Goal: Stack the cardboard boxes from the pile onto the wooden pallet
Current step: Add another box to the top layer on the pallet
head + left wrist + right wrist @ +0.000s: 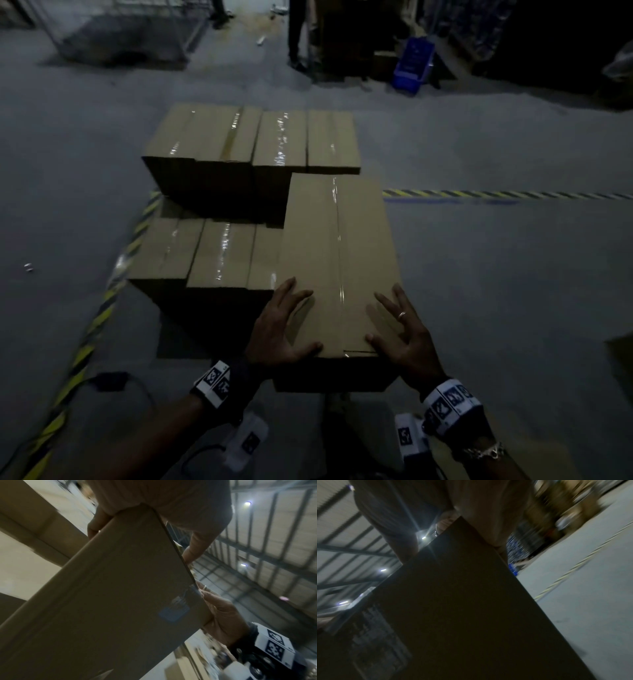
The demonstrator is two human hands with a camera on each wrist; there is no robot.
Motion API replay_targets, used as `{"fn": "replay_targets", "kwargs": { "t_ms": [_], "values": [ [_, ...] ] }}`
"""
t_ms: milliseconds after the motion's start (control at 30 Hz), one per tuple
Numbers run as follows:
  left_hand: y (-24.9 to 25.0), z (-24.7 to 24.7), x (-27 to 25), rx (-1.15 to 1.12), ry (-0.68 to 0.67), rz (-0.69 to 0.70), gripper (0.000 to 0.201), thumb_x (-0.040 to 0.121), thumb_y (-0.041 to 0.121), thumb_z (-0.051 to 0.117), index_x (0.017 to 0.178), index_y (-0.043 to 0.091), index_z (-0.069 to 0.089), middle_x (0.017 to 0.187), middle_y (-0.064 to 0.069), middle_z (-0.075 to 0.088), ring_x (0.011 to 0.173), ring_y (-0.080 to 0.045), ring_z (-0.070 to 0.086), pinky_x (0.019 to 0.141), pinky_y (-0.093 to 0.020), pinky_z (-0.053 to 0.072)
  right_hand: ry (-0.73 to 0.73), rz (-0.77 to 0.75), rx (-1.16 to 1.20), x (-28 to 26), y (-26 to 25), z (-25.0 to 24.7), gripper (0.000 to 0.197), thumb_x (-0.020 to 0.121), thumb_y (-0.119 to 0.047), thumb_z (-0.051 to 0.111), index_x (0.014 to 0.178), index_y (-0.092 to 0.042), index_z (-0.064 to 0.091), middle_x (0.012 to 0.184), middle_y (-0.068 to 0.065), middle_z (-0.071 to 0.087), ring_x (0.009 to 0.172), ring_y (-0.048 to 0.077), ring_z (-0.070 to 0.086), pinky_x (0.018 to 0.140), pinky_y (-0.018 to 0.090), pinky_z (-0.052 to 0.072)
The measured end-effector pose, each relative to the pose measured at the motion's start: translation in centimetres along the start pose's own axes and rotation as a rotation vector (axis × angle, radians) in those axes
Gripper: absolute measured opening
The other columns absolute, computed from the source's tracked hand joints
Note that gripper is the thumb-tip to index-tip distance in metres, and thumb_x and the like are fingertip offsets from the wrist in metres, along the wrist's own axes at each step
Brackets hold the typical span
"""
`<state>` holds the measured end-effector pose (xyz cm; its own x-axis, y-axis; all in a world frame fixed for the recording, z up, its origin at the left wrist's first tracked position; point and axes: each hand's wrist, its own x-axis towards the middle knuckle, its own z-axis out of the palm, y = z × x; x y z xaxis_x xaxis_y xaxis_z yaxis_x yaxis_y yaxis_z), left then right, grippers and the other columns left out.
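1. The person stands at the near end of a long tan cardboard box with a glossy tape seam point(337, 274), both hands on its top face.
2. The left hand point(286, 329) lies with fingers spread and nearly straight, the thumb along the near edge; the right hand point(404, 334), wearing a ring, mirrors it on the other corner. Neither curls round the box; they press flat, probably to steady it and slide it square.
3. This box sits at the right of the stack, its top higher than the lower row of taped cardboard boxes point(205, 253) just left of it, and its far end meets the taller back row of boxes point(253, 137).
4. The wooden pallet is hidden under the load (I cannot make it out).
5. Yellow-and-black floor tape point(85, 342) runs left of the box.
6. The cardboard looks smooth, matte and sharp-edged.
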<state>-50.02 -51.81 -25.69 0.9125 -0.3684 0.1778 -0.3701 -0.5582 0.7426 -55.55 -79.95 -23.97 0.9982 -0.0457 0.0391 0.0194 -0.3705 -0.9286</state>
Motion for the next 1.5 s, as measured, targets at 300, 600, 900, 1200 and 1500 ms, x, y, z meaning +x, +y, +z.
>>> {"fn": "replay_targets", "kwargs": {
  "t_ms": [300, 600, 900, 1200, 1500],
  "values": [
    [-6.5, -5.1, 7.8, 0.121, 0.139, -0.222, 0.087, 0.059, 0.062, 0.082, 0.137, 0.037, 0.052, 0.161, 0.009, 0.027, 0.142, -0.012, 0.039, 0.104, -0.041, 0.047, -0.302, 0.029, 0.201, 17.0, 0.9, 5.5, 0.097, 0.079, 0.000, 0.082, 0.157, -0.012, 0.026, 0.140, -0.039, 0.048, 0.132, -0.011, 0.046, 0.111, 0.017, 0.040],
    [-10.3, -9.4, 14.0, 0.153, 0.237, -0.304, 0.085, 0.060, 0.064, 0.077, 0.135, 0.031, 0.057, 0.160, 0.006, 0.030, 0.140, -0.015, 0.044, 0.103, -0.038, 0.048, -0.444, 0.073, 0.244, 28.9, 0.1, 9.7, 0.106, 0.078, -0.003, 0.084, 0.160, -0.019, 0.018, 0.149, -0.014, 0.052, 0.139, 0.006, 0.047, 0.112, 0.025, 0.042],
    [-17.3, -16.5, 12.6, 0.168, 0.272, -0.367, 0.082, 0.064, 0.066, 0.076, 0.135, 0.033, 0.056, 0.160, 0.008, 0.029, 0.136, -0.005, 0.041, 0.102, -0.031, 0.044, -0.525, 0.056, 0.233, 33.7, -2.4, 19.7, 0.106, 0.077, -0.004, 0.085, 0.160, -0.017, 0.019, 0.149, -0.011, 0.052, 0.138, 0.008, 0.048, 0.108, 0.019, 0.042],
    [-30.9, -26.9, 8.3, 0.098, 0.300, -0.323, 0.079, 0.064, 0.060, 0.080, 0.134, 0.030, 0.057, 0.158, 0.004, 0.033, 0.138, -0.008, 0.040, 0.103, -0.032, 0.044, -0.540, 0.063, 0.152, 35.5, -7.3, 35.8, 0.099, 0.078, -0.005, 0.085, 0.157, -0.009, 0.027, 0.140, -0.046, 0.042, 0.136, -0.002, 0.046, 0.106, 0.013, 0.040],
    [-42.7, -39.1, 4.6, 0.060, 0.184, -0.331, 0.079, 0.065, 0.071, 0.075, 0.133, 0.035, 0.056, 0.159, 0.006, 0.031, 0.139, -0.018, 0.043, 0.104, -0.044, 0.047, -0.485, 0.125, 0.077, 35.1, -12.6, 51.4, 0.087, 0.079, -0.003, 0.083, 0.152, -0.010, 0.037, 0.138, -0.044, 0.045, 0.133, -0.015, 0.042, 0.110, 0.016, 0.039]
  ]
}}
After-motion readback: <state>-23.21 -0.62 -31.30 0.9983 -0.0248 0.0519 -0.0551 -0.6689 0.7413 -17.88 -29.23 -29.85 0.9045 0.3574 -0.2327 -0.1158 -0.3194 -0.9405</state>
